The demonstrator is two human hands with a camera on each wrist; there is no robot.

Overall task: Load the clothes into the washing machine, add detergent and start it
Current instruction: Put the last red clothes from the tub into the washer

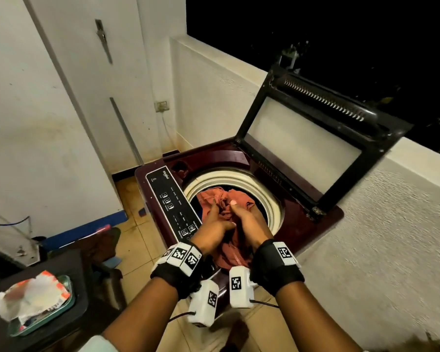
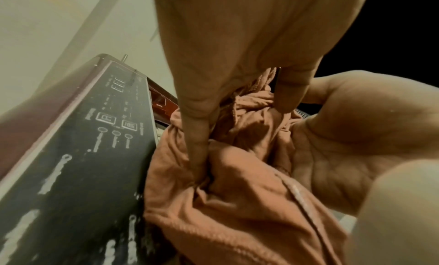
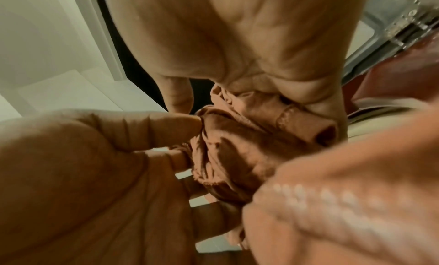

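A maroon top-loading washing machine [image 1: 297, 224] stands with its glass lid [image 1: 302, 143] raised. A rust-orange garment [image 1: 215, 199] is bunched over the white drum rim [image 1: 241, 175], part of it hanging down the machine's front. My left hand [image 1: 214, 226] grips the cloth [image 2: 237, 203] near the control panel [image 1: 173, 201]. My right hand [image 1: 247, 218] grips the same cloth [image 3: 237, 148] right beside it, thumb up. Both hands hold the bundle above the drum opening. The drum's inside is mostly hidden by the fabric.
A low white parapet wall [image 1: 366, 224] runs along the right, dark night beyond it. At lower left a dark table holds a teal tray [image 1: 64, 308] with a crumpled orange-and-white packet [image 1: 33, 293]. Tiled floor [image 1: 135, 240] lies between table and machine. A wall socket [image 1: 161, 105] sits behind.
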